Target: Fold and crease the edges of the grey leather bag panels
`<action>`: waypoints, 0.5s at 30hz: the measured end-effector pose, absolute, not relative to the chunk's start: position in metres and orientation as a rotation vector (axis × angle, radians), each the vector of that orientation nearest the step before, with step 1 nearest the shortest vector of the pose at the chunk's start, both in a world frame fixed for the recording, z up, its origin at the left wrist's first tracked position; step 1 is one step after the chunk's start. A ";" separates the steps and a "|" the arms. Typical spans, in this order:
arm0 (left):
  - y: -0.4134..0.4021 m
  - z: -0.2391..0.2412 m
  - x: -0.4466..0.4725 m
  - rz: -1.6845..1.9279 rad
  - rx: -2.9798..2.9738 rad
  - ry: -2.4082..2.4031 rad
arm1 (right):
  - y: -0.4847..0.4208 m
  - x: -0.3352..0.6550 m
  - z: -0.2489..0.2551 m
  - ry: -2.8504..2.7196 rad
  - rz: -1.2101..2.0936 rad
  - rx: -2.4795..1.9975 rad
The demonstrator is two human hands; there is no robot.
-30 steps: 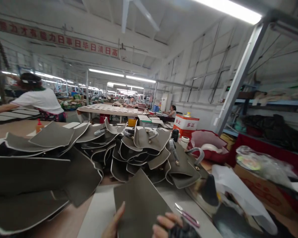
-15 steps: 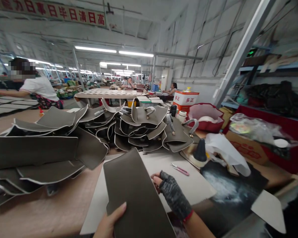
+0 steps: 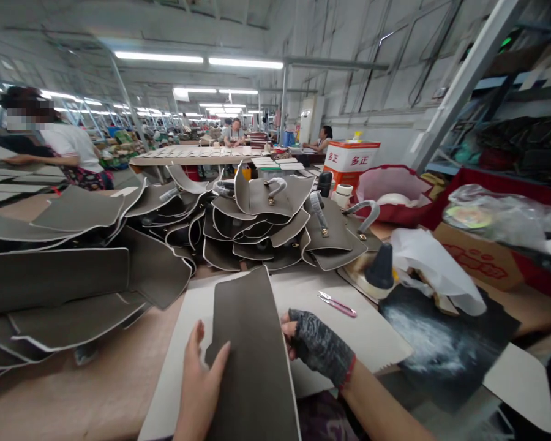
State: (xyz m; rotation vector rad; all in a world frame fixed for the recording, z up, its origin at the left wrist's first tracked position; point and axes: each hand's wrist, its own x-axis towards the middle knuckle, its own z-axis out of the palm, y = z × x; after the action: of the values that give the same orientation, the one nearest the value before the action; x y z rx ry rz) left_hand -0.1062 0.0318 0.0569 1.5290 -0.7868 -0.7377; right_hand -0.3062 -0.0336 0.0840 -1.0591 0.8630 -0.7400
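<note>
A long grey-brown leather panel [image 3: 250, 343] with a pale edge lies over a light board [image 3: 371, 334] in front of me. My left hand [image 3: 202, 380] grips its left edge, thumb on top and fingers behind. My right hand [image 3: 316, 346], in a dark fingerless glove, pinches the panel's right edge. Pink-handled snips [image 3: 337, 304] lie on the board just beyond my right hand.
Piles of cut grey panels [image 3: 73, 269] and bag fronts with handles [image 3: 275, 214] crowd the bench behind. A dark cone-topped tool [image 3: 380, 267], white plastic [image 3: 436, 269], a red tub [image 3: 390, 190] and a cardboard box [image 3: 477, 260] stand right. A person in white [image 3: 68, 153] works far left.
The view has tilted down. The panel now lies straighter and lower over the board, and my left hand has come further up its left edge.
</note>
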 end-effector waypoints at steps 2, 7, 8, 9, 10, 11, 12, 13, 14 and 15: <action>0.025 0.060 -0.108 -0.475 1.578 -1.071 | -0.035 -0.294 0.083 0.890 -0.705 -1.073; 0.016 0.071 -0.126 -0.969 1.607 -1.346 | -0.031 -0.261 0.088 0.992 -0.637 -1.257; 0.014 0.071 -0.127 -0.987 1.610 -1.330 | -0.029 -0.258 0.089 0.999 -0.641 -1.299; 0.012 0.070 -0.127 -1.004 1.605 -1.319 | -0.028 -0.256 0.090 1.004 -0.644 -1.333; 0.011 0.068 -0.126 -1.037 1.591 -1.312 | -0.027 -0.255 0.090 1.010 -0.642 -1.359; 0.010 0.067 -0.125 -1.088 1.569 -1.304 | -0.026 -0.255 0.090 1.012 -0.636 -1.379; 0.010 0.066 -0.123 -1.152 1.545 -1.291 | -0.026 -0.255 0.089 1.014 -0.626 -1.393; 0.010 0.066 -0.121 -1.220 1.521 -1.274 | -0.026 -0.256 0.087 1.014 -0.618 -1.402; 0.011 0.066 -0.119 -1.286 1.499 -1.257 | -0.025 -0.256 0.085 1.011 -0.611 -1.412; 0.012 0.067 -0.119 -1.343 1.479 -1.246 | -0.025 -0.257 0.082 1.008 -0.609 -1.419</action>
State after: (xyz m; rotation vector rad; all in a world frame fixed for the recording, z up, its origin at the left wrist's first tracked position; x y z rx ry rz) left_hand -0.1187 0.0120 0.0668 1.4791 -1.2463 -1.3430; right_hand -0.2567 -0.0251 0.0818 -1.4190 1.0077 -0.6093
